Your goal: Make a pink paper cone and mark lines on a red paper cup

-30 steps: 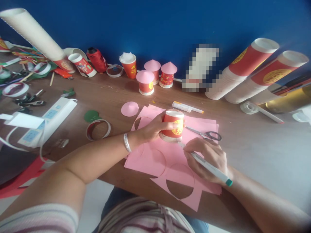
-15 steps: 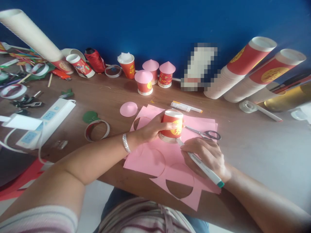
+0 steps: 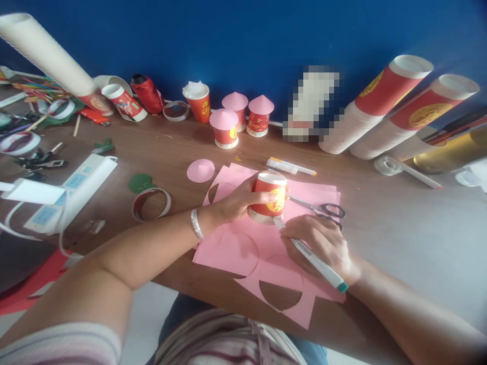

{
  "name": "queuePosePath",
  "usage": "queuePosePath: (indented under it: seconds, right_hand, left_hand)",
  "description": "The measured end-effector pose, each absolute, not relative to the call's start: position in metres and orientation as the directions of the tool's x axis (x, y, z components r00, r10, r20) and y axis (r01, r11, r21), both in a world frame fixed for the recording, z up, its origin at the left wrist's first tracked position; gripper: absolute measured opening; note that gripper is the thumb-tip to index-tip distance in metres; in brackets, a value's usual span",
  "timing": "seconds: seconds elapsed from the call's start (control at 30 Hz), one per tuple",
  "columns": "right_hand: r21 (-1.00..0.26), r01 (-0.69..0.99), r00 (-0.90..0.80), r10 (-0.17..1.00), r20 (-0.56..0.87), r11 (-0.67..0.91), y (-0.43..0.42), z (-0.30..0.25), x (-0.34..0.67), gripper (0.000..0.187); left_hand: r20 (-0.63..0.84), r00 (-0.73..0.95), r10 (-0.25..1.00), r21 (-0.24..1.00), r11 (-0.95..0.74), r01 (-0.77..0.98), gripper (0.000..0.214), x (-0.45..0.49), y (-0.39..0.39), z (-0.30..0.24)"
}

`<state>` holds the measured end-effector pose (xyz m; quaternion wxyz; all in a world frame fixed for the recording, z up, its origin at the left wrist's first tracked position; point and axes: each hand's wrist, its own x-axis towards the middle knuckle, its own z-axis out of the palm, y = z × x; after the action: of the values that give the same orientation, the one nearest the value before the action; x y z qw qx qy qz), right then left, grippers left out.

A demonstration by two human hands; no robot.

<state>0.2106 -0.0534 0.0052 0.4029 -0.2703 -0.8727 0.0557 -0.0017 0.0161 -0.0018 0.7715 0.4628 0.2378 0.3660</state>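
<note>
Gripped in my left hand [image 3: 243, 195] is a red paper cup [image 3: 269, 195] with a gold emblem, turned upside down so its white rim band faces down. Faint marks show on that band. My right hand [image 3: 317, 243] is closed around a white marker [image 3: 315, 263] with a green end, its tip at the cup's lower band. Beneath both hands lie pink paper sheets [image 3: 224, 253], with round holes cut in some. Black-handled scissors [image 3: 331, 209] rest on the paper just beyond my right hand. A pink paper cone [image 3: 200, 171] lies to the left.
Small cups with pink cone roofs [image 3: 223, 126] stand by the blue wall. Tall stacks of paper cups [image 3: 375, 109] lean at the right, near a tape roll [image 3: 388, 166]. A power strip [image 3: 74, 192] and cut cup rings [image 3: 151, 204] are on the left. Orange-marked pens [image 3: 291, 166] lie ahead.
The marker's tip and my right hand have shifted slightly left along the cup's lower band. My left hand keeps its hold on the cup.
</note>
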Motion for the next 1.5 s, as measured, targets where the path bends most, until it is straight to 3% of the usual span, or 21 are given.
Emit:
queuePosePath:
  seconds: [0.83,1.23,1.5]
  right_hand:
    - [-0.318,0.465,-0.487,0.539,0.687,0.826,-0.0529,0.0127,0.2055,0.023]
    - [-0.240,0.403,-0.552,0.444,0.706,0.883,-0.0555,0.0111,0.2069,0.023]
    - [-0.225,0.412,-0.560,0.441,0.701,0.883,-0.0532,0.0116,0.2071,0.020]
  left_hand:
    - [-0.039,0.621,0.782,0.881,0.320,-0.348,0.040,-0.0023,0.0172,-0.0043]
    - [-0.031,0.613,0.790,0.891,0.299,-0.340,0.036,-0.0029,0.0157,-0.0030]
    - [-0.028,0.614,0.788,0.886,0.305,-0.351,0.033,-0.0019,0.0158,-0.0018]
